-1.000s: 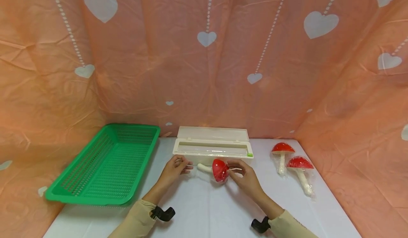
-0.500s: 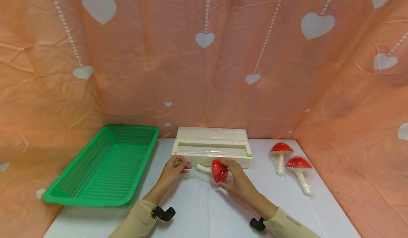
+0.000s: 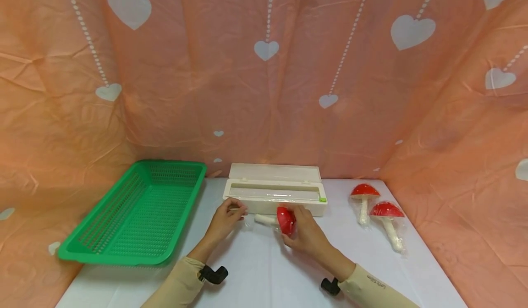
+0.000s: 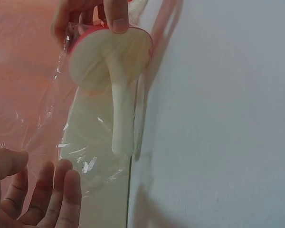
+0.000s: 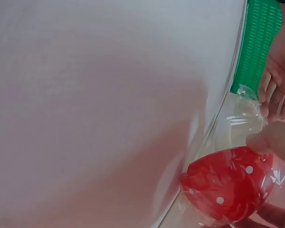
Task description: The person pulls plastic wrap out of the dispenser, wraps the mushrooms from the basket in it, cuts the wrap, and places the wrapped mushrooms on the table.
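A toy mushroom with a white-spotted red cap (image 3: 285,221) and a pale stem (image 4: 122,114) lies sideways in clear cling film (image 4: 88,164), before the film dispenser. My right hand (image 3: 307,234) grips the cap from the right, thumb on the near side. Left of the stem's end is my left hand (image 3: 224,218), its thumb and loosely bent fingers apart in the left wrist view. Film reaches close to those fingertips; whether they touch it is hard to tell. Behind both hands stands the white film dispenser (image 3: 264,206), lid raised.
On the left stands a green plastic basket (image 3: 175,248). Two more red-capped mushrooms in film lie at the right, a farther one (image 3: 365,198) and a nearer one (image 3: 389,221). An orange cloth with hearts (image 3: 297,129) hangs behind the white table (image 3: 264,271).
My right hand has gone from touching the cap's edge with its fingertips to gripping round the cap. The cap has turned slightly. My left hand has hardly moved.
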{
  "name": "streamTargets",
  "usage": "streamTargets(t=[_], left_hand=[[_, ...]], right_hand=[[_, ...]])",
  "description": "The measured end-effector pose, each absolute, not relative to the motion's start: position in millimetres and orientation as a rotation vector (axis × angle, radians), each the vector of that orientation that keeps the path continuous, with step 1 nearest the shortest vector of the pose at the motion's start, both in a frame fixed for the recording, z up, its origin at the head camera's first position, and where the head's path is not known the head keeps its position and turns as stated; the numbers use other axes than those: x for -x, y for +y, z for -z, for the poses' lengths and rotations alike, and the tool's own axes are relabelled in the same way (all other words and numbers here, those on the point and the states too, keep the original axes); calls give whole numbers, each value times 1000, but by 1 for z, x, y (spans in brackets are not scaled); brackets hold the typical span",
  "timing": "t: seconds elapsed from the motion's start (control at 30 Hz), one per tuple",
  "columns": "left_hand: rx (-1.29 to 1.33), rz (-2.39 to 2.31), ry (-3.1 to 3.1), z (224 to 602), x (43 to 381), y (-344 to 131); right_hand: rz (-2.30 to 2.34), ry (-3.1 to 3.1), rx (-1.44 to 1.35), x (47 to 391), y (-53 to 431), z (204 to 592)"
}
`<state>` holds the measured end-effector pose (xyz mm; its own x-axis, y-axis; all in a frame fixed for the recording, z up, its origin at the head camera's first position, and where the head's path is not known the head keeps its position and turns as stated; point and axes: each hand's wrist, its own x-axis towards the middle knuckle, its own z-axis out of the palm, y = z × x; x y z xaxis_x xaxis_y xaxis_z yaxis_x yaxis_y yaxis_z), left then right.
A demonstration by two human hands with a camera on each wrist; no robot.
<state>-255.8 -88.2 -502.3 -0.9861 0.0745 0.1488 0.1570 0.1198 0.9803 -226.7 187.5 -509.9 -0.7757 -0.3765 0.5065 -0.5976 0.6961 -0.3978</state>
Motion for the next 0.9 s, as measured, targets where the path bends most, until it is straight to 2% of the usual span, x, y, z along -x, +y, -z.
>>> streamTargets(t=[0.23, 0.47, 0.9], left_hand=[[306, 1927, -2335, 505, 260, -79], [346, 1639, -2452, 513, 265, -73], [599, 1045, -2591, 519, 266, -59]], right_hand=[[-910, -2480, -867, 225, 200, 509], [-960, -2490, -940, 227, 209, 514], [-1021, -2454, -989, 230, 216, 517]])
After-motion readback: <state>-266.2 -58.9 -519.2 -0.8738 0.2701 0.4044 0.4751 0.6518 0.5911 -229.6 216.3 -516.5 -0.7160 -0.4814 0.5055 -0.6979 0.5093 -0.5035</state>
